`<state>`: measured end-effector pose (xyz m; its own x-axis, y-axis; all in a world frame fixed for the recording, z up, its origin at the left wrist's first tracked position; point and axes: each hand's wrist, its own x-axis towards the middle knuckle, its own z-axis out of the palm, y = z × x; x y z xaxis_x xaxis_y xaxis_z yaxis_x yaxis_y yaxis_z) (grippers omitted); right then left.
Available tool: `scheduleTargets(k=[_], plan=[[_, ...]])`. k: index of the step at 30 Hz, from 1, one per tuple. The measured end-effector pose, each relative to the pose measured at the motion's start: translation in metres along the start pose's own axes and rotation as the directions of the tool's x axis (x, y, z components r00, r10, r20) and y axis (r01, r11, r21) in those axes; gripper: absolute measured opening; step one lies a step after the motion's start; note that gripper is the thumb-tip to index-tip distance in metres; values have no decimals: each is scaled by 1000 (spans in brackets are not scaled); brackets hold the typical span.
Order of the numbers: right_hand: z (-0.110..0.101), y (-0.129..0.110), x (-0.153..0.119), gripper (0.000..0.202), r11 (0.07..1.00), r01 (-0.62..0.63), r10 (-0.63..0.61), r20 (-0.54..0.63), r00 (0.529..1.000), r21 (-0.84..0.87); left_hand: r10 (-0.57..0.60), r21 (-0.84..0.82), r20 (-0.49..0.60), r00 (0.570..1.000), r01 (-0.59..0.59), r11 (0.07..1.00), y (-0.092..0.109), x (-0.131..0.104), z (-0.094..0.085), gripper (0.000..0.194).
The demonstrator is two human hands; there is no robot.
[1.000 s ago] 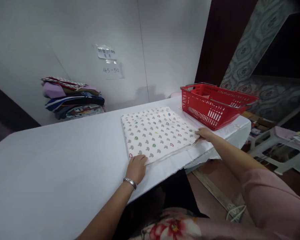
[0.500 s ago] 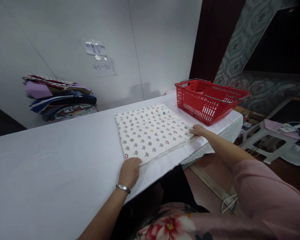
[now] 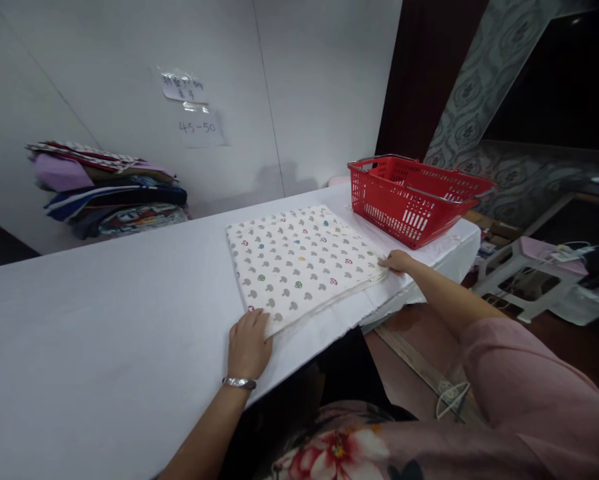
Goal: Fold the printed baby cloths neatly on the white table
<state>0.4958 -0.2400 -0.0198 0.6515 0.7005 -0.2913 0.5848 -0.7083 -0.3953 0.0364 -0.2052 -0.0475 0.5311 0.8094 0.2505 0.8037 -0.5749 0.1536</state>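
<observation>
A folded white cloth (image 3: 299,260) printed with small grey and coloured mushrooms lies flat on the white-covered table (image 3: 104,320). At its near left corner is my left hand (image 3: 249,343), a silver bracelet on the wrist; the fingers are closed over the cloth's edge, thumb partly hidden. My right hand (image 3: 398,261) pinches the near right corner between thumb and fingers. The cloth's near edge runs straight between the two hands, its layers showing there.
A red plastic basket (image 3: 414,207) with metal handles stands at the table's right end. Several folded fabrics (image 3: 114,190) are stacked beyond the far left edge, by the wall. A plastic stool (image 3: 534,267) with cables on it is on the floor at right.
My left hand has shifted slightly left and toward me at the cloth's corner. My right hand keeps its pinch. The view has turned a little.
</observation>
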Motion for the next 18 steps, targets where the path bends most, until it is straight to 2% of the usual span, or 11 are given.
scheduleTargets(k=[2,4,6,8,11,15,18], plan=[[1,-1,0,25,999,5,-5,1,1000,39,-88,35,-5,996,88,996,-1,-3,-1,43],[2,-3,-1,23,978,-35,37,-6,999,204,-144,49,9,990,144,988,-2,-4,-2,48],[5,-4,-3,23,908,-97,106,1,994,407,-176,48,43,983,174,984,-3,-4,-3,52],[7,-5,-7,21,832,-138,146,28,989,537,-208,43,83,975,206,978,-4,-2,-6,56],[10,-5,-14,16,781,-147,122,82,989,607,-253,-11,140,957,257,966,-1,0,-12,59],[10,-1,-23,11,675,-167,63,169,984,719,-324,-104,255,911,359,927,4,0,-14,59],[9,-3,-28,13,562,-123,-30,169,985,818,-346,-281,252,904,411,868,-6,3,-17,52]])
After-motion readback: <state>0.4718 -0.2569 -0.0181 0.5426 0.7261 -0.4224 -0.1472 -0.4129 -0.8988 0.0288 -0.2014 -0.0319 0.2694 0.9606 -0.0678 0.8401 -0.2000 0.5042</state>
